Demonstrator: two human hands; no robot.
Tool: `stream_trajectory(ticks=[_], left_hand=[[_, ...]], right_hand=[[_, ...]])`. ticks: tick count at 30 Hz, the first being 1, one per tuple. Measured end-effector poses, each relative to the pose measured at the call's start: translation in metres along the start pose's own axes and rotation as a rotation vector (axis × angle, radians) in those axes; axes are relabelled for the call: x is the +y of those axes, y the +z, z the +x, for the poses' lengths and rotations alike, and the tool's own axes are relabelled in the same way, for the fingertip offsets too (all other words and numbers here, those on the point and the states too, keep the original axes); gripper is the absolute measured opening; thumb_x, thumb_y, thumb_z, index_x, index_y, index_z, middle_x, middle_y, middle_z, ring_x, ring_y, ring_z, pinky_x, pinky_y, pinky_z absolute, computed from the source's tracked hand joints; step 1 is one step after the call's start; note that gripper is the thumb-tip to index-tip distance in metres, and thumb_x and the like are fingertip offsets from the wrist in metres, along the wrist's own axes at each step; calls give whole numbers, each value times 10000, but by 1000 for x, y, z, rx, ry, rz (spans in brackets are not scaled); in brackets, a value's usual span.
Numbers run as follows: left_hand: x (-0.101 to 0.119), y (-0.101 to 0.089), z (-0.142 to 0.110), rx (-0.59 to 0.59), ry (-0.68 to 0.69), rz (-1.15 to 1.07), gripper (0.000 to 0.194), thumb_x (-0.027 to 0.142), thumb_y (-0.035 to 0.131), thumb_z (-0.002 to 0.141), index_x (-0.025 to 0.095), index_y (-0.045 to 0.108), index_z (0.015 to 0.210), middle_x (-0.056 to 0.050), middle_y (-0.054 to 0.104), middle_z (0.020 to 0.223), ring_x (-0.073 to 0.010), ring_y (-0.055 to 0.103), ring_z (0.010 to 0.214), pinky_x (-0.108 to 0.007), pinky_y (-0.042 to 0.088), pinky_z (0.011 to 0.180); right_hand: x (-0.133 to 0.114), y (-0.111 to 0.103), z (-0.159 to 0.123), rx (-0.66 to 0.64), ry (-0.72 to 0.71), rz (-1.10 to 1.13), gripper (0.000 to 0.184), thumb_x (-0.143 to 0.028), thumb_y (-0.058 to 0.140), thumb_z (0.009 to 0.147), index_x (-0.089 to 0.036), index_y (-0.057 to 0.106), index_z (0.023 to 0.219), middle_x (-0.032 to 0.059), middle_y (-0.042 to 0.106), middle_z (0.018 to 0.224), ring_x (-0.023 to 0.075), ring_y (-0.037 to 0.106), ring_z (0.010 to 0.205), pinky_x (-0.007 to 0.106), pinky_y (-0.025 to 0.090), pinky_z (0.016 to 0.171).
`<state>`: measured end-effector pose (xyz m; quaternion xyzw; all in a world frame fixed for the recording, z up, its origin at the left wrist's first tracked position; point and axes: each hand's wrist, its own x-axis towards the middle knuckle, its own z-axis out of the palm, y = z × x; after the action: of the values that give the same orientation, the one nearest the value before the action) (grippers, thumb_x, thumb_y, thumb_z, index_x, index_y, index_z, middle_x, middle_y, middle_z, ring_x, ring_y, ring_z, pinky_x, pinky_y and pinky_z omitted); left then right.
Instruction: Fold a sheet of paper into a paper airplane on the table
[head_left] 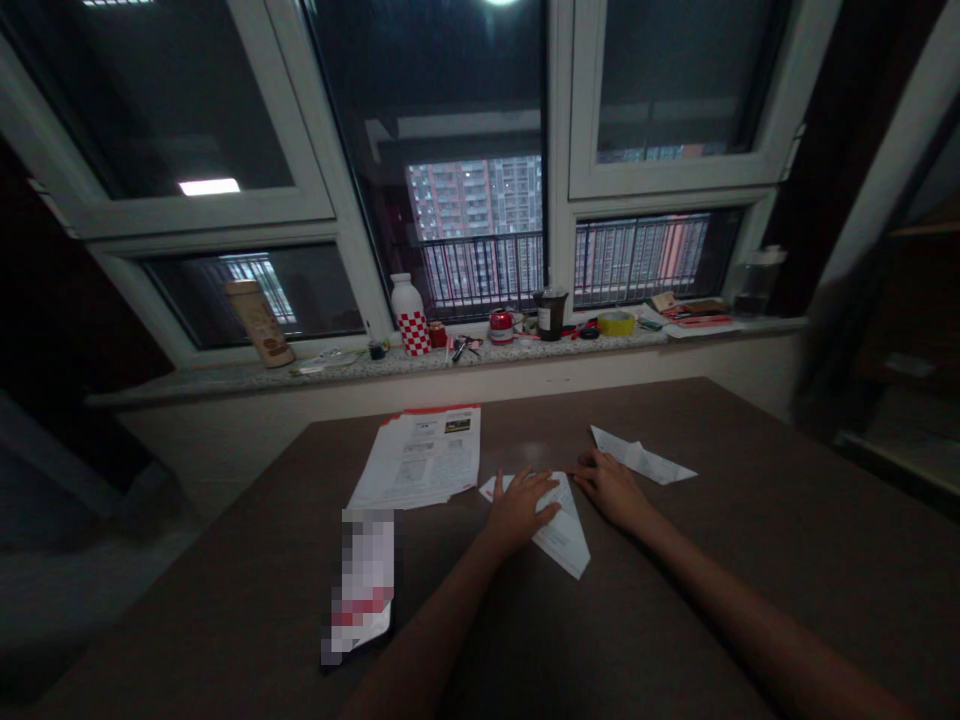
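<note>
My left hand (520,512) lies with its fingers spread over a folded sheet of white printed paper (568,530), pressing it to the table. The sheet has slanted edges and a pointed corner toward me. Just to the right, my right hand (611,488) rests on the tabletop with its fingers a little bent and apart. Its fingertips come close to the sheet's far corner; whether they touch it I cannot tell. Beyond the right hand lies a second piece of folded paper (652,462), long and pointed at both ends.
A stack of printed sheets (420,460) lies on the brown table (247,590) to the left. Nearer me is a blurred-out flat object (367,575). The windowsill holds a checkered bottle (411,318), a tan tumbler (259,325), a dark cup (550,316) and yellow tape (616,324).
</note>
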<state>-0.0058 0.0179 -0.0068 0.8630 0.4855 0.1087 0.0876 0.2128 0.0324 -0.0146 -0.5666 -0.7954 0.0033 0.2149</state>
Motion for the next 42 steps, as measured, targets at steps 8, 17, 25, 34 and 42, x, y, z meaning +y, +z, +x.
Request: stream_trajectory(ticks=[8,17,25,34,42], left_hand=[[-2,3,1,20,2,-22,446,530,411,936,426,416,1370,65,407,1490,-254,259,1415,-653,49,1130],[-3,4,1,39,15,-43,422,528,425,937,424,442,1345,71,422,1479,-240,273,1411,-663,50,1125],[-2,2,1,10,4,-19,444,533,401,942,420,419,1371,63,400,1494,-254,246,1422,-664,49,1124],[-2,2,1,53,-1,7,430,561,401,934,468,426,1352,86,409,1485,-282,248,1421,-709,77,1099],[-3,5,6,123,-6,57,416,538,367,953,430,456,1345,78,438,1467,-315,277,1402,-710,105,1096]], right_hand=[[4,5,-4,38,-47,32,303,-360,515,923,-369,642,1198,70,555,1158,261,507,1086,412,416,919],[-2,2,3,36,19,80,255,-426,557,889,-317,717,1055,72,582,1091,256,529,1036,398,408,921],[-4,-2,3,-2,50,113,280,-434,603,845,-318,716,1074,76,590,1107,261,531,1059,401,408,934],[7,-3,-4,-57,-6,194,368,-458,671,768,-344,701,1116,71,556,1244,280,503,1174,435,381,1007],[9,-7,-9,-118,-41,244,467,-492,697,737,-321,676,1170,90,502,1333,292,454,1247,439,343,1062]])
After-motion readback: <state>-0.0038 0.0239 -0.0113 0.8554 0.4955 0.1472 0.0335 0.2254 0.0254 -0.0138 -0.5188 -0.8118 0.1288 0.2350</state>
